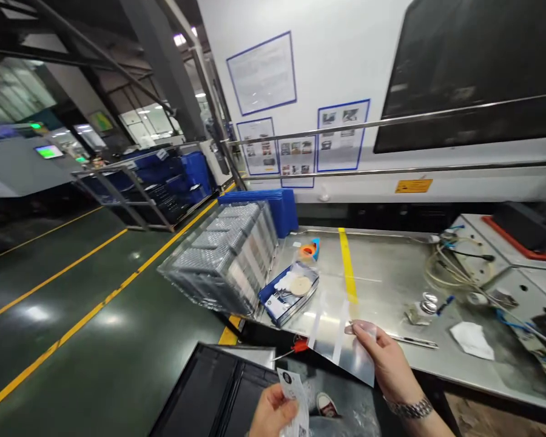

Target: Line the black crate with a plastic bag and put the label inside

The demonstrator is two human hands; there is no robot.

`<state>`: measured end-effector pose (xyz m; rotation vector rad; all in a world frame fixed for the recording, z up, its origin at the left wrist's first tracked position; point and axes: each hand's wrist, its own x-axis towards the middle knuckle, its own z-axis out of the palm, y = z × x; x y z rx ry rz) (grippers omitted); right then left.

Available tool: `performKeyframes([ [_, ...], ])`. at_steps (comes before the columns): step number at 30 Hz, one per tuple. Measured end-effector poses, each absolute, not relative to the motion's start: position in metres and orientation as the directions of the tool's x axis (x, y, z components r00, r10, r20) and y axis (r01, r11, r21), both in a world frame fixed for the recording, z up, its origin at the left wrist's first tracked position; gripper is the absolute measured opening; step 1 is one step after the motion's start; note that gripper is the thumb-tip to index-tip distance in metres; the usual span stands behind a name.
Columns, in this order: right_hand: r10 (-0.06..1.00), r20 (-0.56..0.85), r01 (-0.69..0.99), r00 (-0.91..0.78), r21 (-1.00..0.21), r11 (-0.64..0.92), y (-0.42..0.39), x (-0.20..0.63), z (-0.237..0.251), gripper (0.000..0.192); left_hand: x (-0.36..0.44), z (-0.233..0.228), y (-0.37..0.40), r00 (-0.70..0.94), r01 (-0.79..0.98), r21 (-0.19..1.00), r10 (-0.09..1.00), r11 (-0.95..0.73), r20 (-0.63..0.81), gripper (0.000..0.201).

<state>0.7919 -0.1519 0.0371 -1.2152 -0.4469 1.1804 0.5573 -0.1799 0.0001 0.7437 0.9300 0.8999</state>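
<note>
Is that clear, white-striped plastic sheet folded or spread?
Spread: the clear plastic sheet in the right hand shows straight strips, no fold.

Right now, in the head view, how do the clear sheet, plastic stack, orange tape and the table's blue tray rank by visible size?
1. Plastic stack
2. Clear sheet (nearer the camera, which enlarges it)
3. Blue tray
4. Orange tape
</note>
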Motion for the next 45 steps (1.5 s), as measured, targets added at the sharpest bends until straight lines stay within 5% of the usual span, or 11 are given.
performKeyframes([
  [6, 0.874, -0.267, -0.459, 0.406, -0.886, -0.058, -0.151, 0.735, 0.040, 0.053, 0.555, 0.003, -0.193, 0.238, -0.464, 0.828, 0.945, 0.315, -0.226, 0.058],
  [11, 0.909, -0.154, -0.362, 0.386, -0.932, -0.004, -0.163, 0.691, 0.038, 0.048, 0.560, -0.004, -0.199, 0.007, -0.537, 0.832, 0.987, 0.138, -0.160, 0.051],
  [16, 0.980, -0.028, -0.158, 0.197, -0.988, 0.003, -0.165, 0.689, 0.015, 0.046, 0.554, 0.009, -0.202, -0.140, -0.328, 0.940, 0.980, 0.088, -0.141, 0.054],
  [19, 0.953, 0.176, 0.148, 0.245, -0.979, 0.143, -0.157, 0.707, 0.003, 0.057, 0.547, 0.016, -0.203, -0.231, -0.050, 0.987, 0.963, -0.153, 0.137, 0.049],
  [21, 0.773, 0.570, 0.475, 0.277, -0.781, 0.405, -0.152, 0.721, 0.009, 0.052, 0.542, 0.023, -0.203, -0.148, 0.122, 0.935, 0.925, -0.334, 0.349, 0.045],
  [22, 0.652, 0.738, 0.591, 0.175, -0.608, 0.529, -0.150, 0.727, 0.016, 0.041, 0.540, 0.028, -0.203, -0.076, 0.182, 0.897, 0.904, -0.403, 0.421, 0.041],
  [24, 0.487, 0.860, 0.591, -0.149, -0.318, 0.741, -0.149, 0.735, 0.035, 0.024, 0.538, 0.038, -0.203, 0.069, 0.239, 0.823, 0.855, -0.515, 0.515, 0.031],
  [26, 0.429, 0.819, 0.406, -0.382, -0.268, 0.874, -0.151, 0.738, 0.053, 0.022, 0.538, 0.047, -0.203, 0.168, 0.227, 0.774, 0.806, -0.591, 0.567, 0.020],
  [30, 0.491, 0.711, 0.181, -0.504, -0.468, 0.865, -0.161, 0.733, 0.070, 0.020, 0.542, 0.057, -0.205, 0.325, 0.196, 0.718, 0.735, -0.668, 0.595, 0.013],
  [40, 0.583, 0.386, 0.079, -0.715, -0.785, 0.615, -0.175, 0.743, 0.083, 0.030, 0.537, 0.069, -0.212, 0.522, 0.239, 0.665, 0.671, -0.707, 0.526, 0.013],
  [45, 0.670, 0.382, 0.069, -0.636, -0.837, 0.543, -0.185, 0.734, 0.079, 0.019, 0.536, 0.073, -0.214, 0.535, 0.201, 0.709, 0.682, -0.676, 0.499, 0.012],
])
